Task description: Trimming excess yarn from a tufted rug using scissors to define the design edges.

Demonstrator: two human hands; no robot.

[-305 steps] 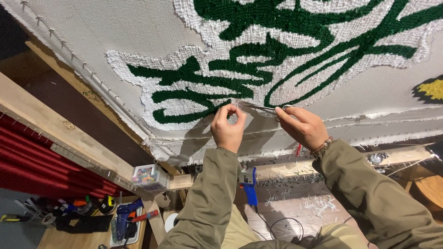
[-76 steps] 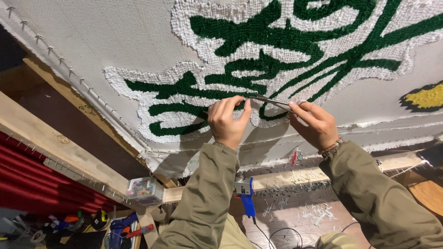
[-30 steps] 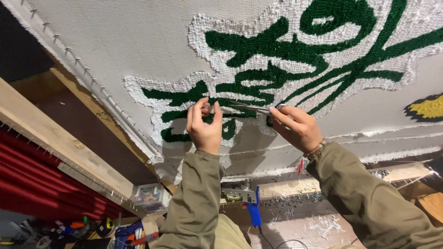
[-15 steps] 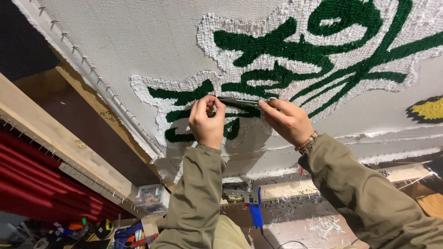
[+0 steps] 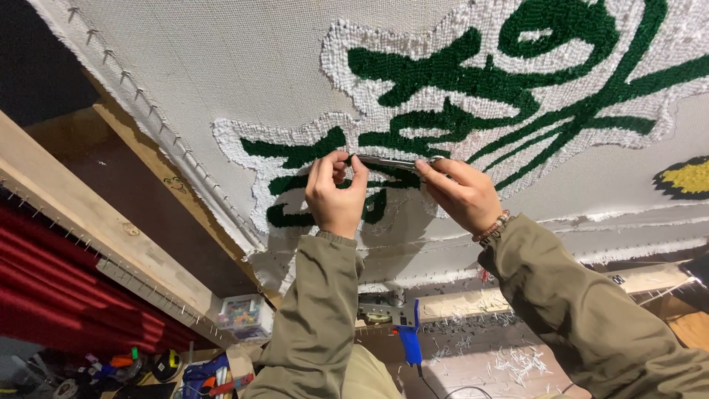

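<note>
Both hands (image 5: 395, 193) pinch slim metal tool (image 5: 391, 162) (against tufted cloth (image 5: 221, 66)).

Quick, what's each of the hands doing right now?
Left hand: closed, pinching one end of a thin metal tool against the tufted cloth.
Right hand: closed on the tool's other end.

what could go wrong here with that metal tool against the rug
1. The left hand pinches the tip of the thin metal tool that the right hand grips; a slip could nick fingers.
2. The tool lies flat on the green tufted pile; it might cut or snag yarn.
</note>
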